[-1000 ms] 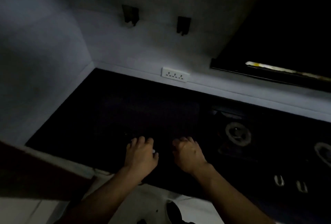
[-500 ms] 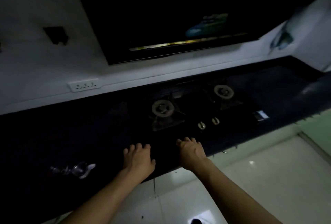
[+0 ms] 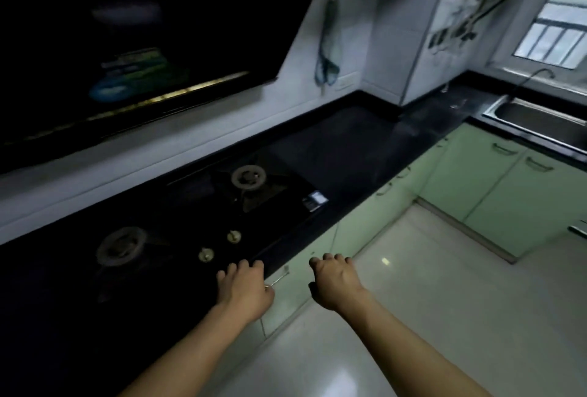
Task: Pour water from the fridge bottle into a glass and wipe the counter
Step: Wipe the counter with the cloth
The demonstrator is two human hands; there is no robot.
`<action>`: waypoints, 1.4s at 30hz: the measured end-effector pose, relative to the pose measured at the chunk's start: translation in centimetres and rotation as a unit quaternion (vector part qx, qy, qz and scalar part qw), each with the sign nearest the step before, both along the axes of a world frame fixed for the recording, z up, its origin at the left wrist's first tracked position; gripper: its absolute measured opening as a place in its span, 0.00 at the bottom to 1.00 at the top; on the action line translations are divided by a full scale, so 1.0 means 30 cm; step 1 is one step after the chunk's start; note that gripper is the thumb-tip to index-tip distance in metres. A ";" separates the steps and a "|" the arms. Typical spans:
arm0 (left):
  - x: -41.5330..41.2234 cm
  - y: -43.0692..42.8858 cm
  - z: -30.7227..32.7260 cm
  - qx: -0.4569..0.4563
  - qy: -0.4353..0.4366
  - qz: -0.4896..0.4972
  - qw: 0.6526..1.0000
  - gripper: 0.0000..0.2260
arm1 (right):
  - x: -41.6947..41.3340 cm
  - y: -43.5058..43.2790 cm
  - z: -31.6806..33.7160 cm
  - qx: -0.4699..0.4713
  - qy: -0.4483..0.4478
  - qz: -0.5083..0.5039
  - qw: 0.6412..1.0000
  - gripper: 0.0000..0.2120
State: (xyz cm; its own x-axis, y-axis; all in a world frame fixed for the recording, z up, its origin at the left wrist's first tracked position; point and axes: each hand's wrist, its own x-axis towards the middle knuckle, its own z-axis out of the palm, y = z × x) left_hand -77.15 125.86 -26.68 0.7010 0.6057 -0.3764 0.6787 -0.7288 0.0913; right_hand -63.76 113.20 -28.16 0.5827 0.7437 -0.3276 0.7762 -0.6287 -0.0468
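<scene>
in the lower middle of the frame we see two bare forearms stretched forward. the left hand (image 3: 244,296) hangs over the front edge of the black counter (image 3: 349,149), fingers loosely bent and gripping nothing; we cannot tell whether it touches the surface. the right hand (image 3: 336,284), just beside it, hovers off the counter above the pale green cabinets (image 3: 365,231) and the glossy floor (image 3: 444,317), its fingers likewise slack and holding nothing. beyond the left hand we see two knobs (image 3: 206,254) and two burners (image 3: 248,177) on a dark hob (image 3: 190,203). the counter runs from lower left to upper right, where it turns toward a steel sink (image 3: 533,117) beneath a window (image 3: 552,41). a black hood (image 3: 127,47) fills the upper left.
</scene>
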 end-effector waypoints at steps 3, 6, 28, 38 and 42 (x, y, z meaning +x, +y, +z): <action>0.159 -0.072 0.009 0.007 0.000 -0.030 1.000 0.20 | 0.150 -0.087 0.010 0.009 0.004 -0.030 0.999 0.20; 0.314 -0.100 0.009 0.014 0.005 -0.054 0.998 0.21 | 0.289 -0.135 0.011 0.021 0.005 -0.054 0.998 0.19; 1.495 0.068 -0.046 0.015 -0.018 -0.158 0.987 0.19 | 1.322 -0.057 0.013 0.034 0.001 -0.156 0.987 0.19; 1.972 0.046 -0.064 0.019 -0.010 -0.048 0.999 0.17 | 1.936 0.000 -0.043 0.055 0.029 -0.038 0.997 0.21; 2.110 0.029 -0.037 0.009 -0.025 0.026 0.999 0.16 | 2.158 0.070 -0.029 0.054 0.035 0.031 0.997 0.19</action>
